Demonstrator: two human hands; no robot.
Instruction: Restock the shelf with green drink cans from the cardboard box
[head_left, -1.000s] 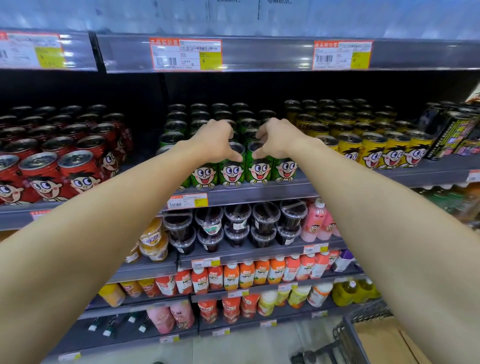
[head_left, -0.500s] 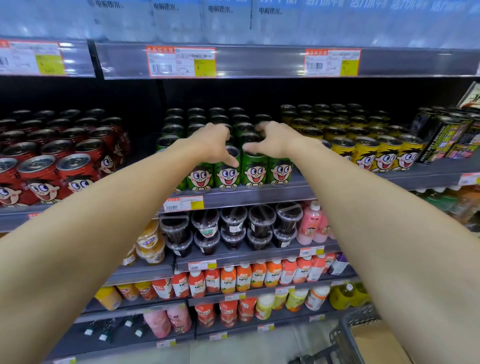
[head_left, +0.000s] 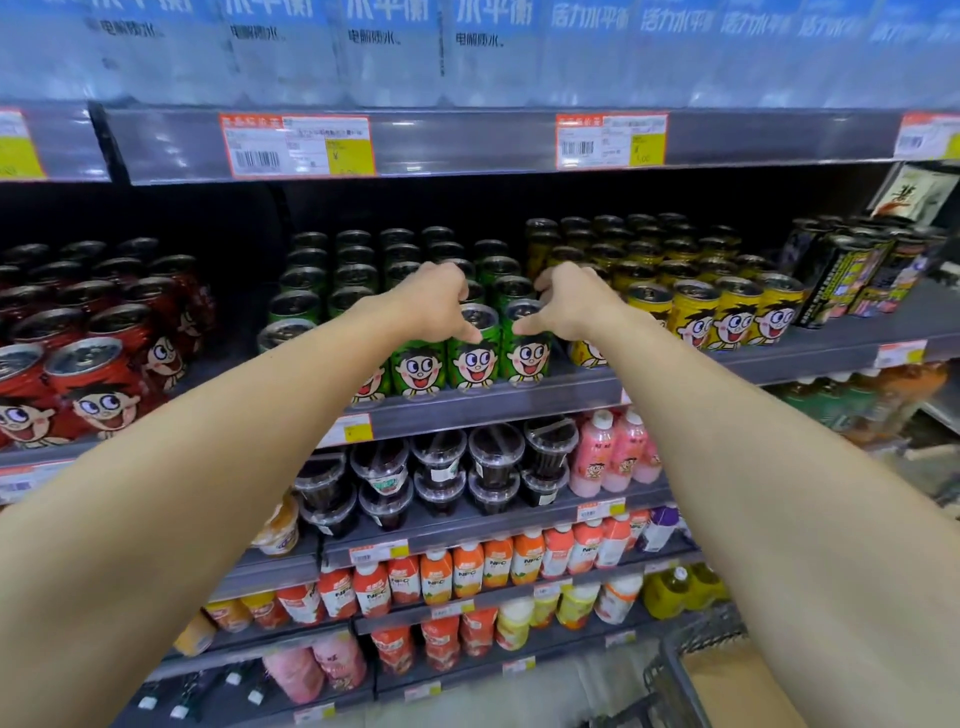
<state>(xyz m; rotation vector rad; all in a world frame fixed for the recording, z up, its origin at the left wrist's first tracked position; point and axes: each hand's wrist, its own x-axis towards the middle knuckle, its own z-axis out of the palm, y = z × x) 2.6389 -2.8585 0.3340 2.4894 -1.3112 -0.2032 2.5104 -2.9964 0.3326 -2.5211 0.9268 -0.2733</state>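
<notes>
Green drink cans (head_left: 415, 370) with a cartoon face fill the middle of the shelf (head_left: 498, 402) in several rows. My left hand (head_left: 435, 301) curls over the top of one front green can (head_left: 471, 359), thumb on its front and fingers behind its rim. My right hand (head_left: 567, 305) grips the neighbouring front green can (head_left: 529, 358) the same way. Both cans stand upright on the shelf's front edge. The cardboard box (head_left: 737, 686) shows at the bottom right, mostly behind my right arm.
Red cans (head_left: 104, 374) stand to the left and yellow cans (head_left: 727, 312) to the right of the green ones. Dark tall cans (head_left: 852, 270) sit at the far right. Lower shelves hold cups and bottles. A wire cart (head_left: 670, 675) holds the box.
Both hands stay at the front green cans but have drawn slightly apart, thumbs now down on two neighbouring cans. The view has tilted up a little.
</notes>
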